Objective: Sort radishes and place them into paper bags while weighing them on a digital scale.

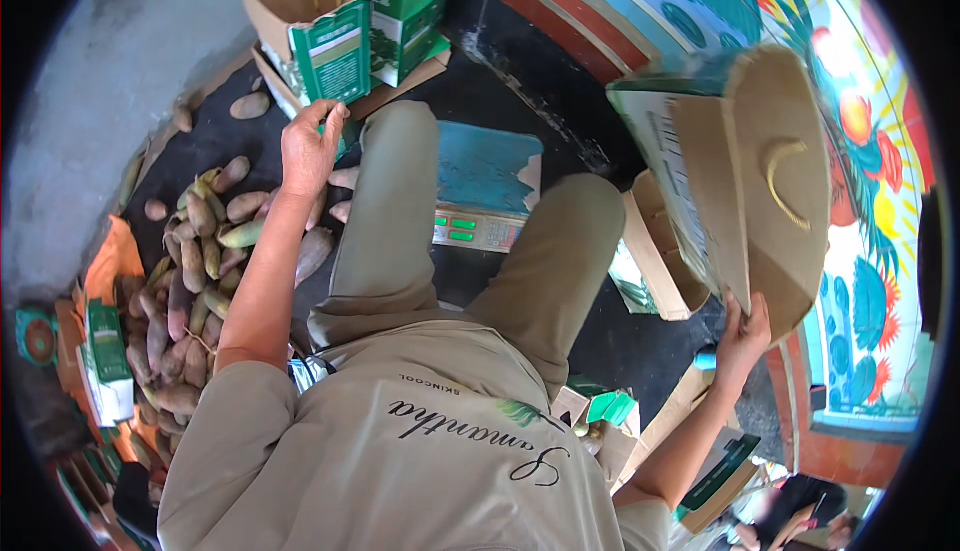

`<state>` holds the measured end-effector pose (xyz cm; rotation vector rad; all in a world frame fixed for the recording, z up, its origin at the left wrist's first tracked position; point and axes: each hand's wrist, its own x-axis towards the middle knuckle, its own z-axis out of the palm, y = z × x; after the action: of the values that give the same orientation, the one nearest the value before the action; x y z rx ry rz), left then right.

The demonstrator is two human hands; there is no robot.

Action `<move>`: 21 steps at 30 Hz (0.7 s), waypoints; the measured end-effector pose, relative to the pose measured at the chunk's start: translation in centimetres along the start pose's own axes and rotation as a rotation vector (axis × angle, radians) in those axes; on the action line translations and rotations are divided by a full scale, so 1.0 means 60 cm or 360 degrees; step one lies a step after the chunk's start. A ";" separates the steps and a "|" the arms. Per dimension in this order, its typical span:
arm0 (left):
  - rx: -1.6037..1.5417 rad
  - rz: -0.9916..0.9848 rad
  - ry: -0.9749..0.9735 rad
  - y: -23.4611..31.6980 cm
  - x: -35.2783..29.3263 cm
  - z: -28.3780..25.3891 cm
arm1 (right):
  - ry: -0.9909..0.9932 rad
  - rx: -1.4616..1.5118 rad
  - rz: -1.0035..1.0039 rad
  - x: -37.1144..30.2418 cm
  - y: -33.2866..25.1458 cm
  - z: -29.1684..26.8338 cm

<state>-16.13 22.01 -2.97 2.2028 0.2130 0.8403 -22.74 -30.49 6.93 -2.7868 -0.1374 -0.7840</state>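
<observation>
At the right, my right hand [745,331] grips the lower edge of a large tan cardboard box [765,191] with a yellow rope handle, holding it tilted up in the air. Its printed side faces left. My left hand [312,149] is reached forward beside the front of an upright green and white carton [335,51]. Thumb and fingertips are pinched together there, against a dark green edge; what lies between them is too small to make out. Between my knees sits a scale [485,171] with a worn blue plate and lit green displays.
A heap of long brown and green tuber-like produce [200,241] lies on dark sheeting at my left. Another open carton [665,246] stands beyond my right knee. More cartons [105,361] stand at the far left. A painted wall [860,151] bounds the right; a person [800,511] is behind at lower right.
</observation>
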 end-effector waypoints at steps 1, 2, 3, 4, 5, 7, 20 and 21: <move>0.0058 0.0004 0.0023 -0.014 -0.007 -0.008 | -0.0008 0.0010 -0.0033 0.029 -0.015 0.014; 0.0068 -0.0018 0.0046 -0.030 -0.014 -0.015 | -0.0035 -0.0047 -0.0198 0.058 -0.037 0.027; 0.0121 -0.0033 0.0062 -0.047 -0.023 -0.024 | -0.0065 -0.0098 -0.0369 0.087 -0.059 0.044; 0.0169 -0.0041 0.0071 -0.059 -0.031 -0.031 | -0.0073 -0.0087 -0.0398 0.109 -0.077 0.064; 0.0148 -0.0080 0.0068 -0.066 -0.039 -0.039 | -0.0140 -0.0030 -0.0457 0.130 -0.093 0.085; 0.0168 -0.0116 0.0104 -0.088 -0.056 -0.048 | -0.0217 0.0023 -0.0541 0.162 -0.120 0.125; 0.0325 -0.0359 0.0066 -0.159 -0.117 -0.074 | -0.0823 0.0222 -0.0835 0.155 -0.190 0.397; 0.0365 -0.0330 0.0067 -0.166 -0.122 -0.071 | -0.0818 0.0248 -0.0893 0.152 -0.191 0.407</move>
<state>-23.40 28.68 -11.54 2.3251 0.5736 0.7783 -4.52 -12.94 -6.10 -2.7455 -1.0511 -0.1151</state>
